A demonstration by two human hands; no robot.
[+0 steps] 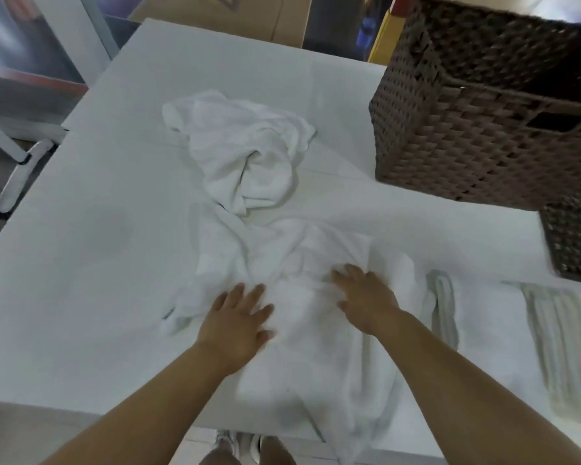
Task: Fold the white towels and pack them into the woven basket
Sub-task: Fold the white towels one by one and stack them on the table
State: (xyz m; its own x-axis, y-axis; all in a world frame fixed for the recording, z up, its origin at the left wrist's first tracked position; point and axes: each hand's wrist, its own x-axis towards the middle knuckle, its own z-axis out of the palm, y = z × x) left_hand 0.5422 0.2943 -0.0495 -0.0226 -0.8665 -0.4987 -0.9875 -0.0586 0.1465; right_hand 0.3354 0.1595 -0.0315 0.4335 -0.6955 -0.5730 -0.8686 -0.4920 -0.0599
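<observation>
Pretty early on, I'd say: both hands, left (240,317) and right (366,297), lie flat and open on a rumpled white towel (299,263) at the desk (81,263) edge. Another crumpled towel (245,152) waits behind it, and no towel shows in the woven basket (483,129) from here.

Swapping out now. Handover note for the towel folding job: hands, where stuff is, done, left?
Left hand and right hand: both open, flat on the spread white towel at the near table edge, part of it hanging over.
Crumpled white towel lies farther back, untouched.
Woven basket at far right on the table; its inside isn't visible.
Two striped cloths lie at the right.
Done: towel laid out. Left: fold both, pack into basket.
</observation>
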